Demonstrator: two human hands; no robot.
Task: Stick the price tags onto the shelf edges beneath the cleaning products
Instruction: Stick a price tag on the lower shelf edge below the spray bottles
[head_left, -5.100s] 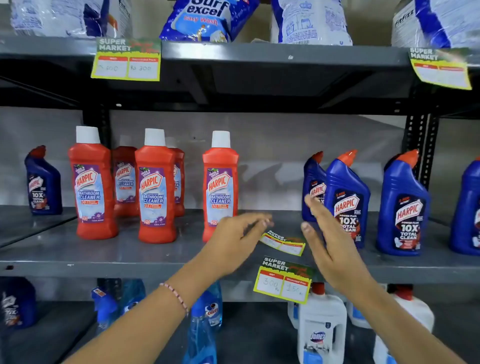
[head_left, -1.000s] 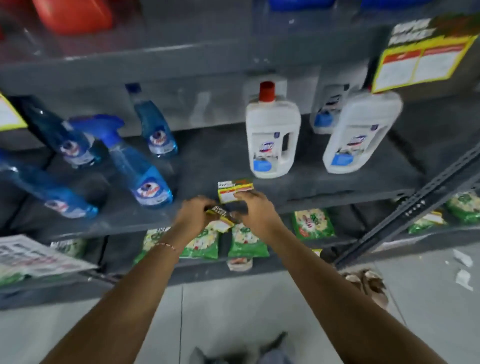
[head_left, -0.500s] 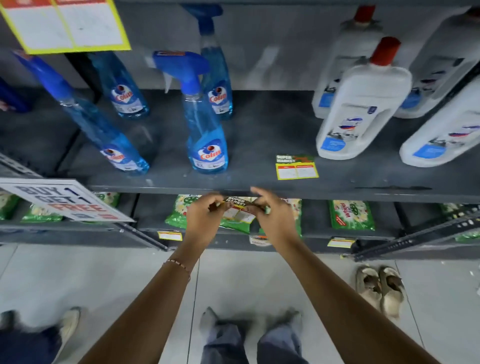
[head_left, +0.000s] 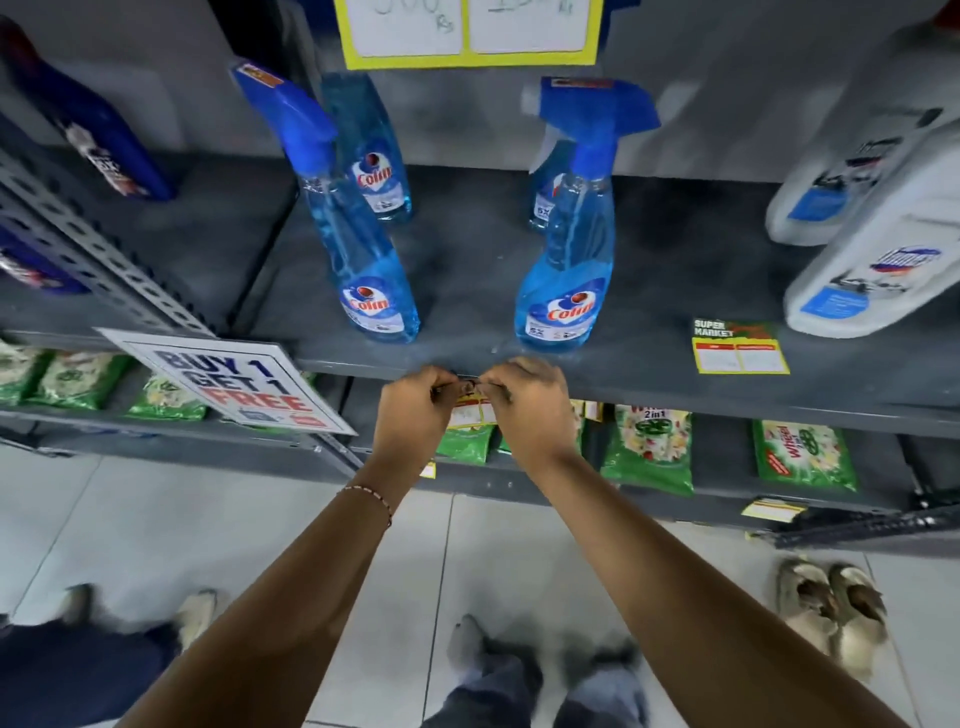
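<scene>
Both my hands pinch the top of a yellow-and-white price tag (head_left: 471, 414) against the front edge of the grey shelf (head_left: 675, 397). My left hand (head_left: 415, 405) holds its left corner, my right hand (head_left: 524, 402) its right corner; the hands hide most of the tag. Just above stand blue Colin spray bottles, one on the left (head_left: 363, 260) and one on the right (head_left: 563, 270). A second price tag (head_left: 737, 347) lies flat on the shelf to the right.
White jugs (head_left: 872, 249) stand at the right of the shelf, dark blue bottles (head_left: 93, 140) at the left. A "Buy 1 Get 1 Free" sign (head_left: 234, 384) juts out at left. Green detergent packets (head_left: 649, 449) fill the shelf below. Another person's shoes (head_left: 831, 608) stand on the tiled floor.
My view has shifted left and closer along the shelf. Both hands have risen with the tag from below the shelf edge up to it, under the spray bottles.
</scene>
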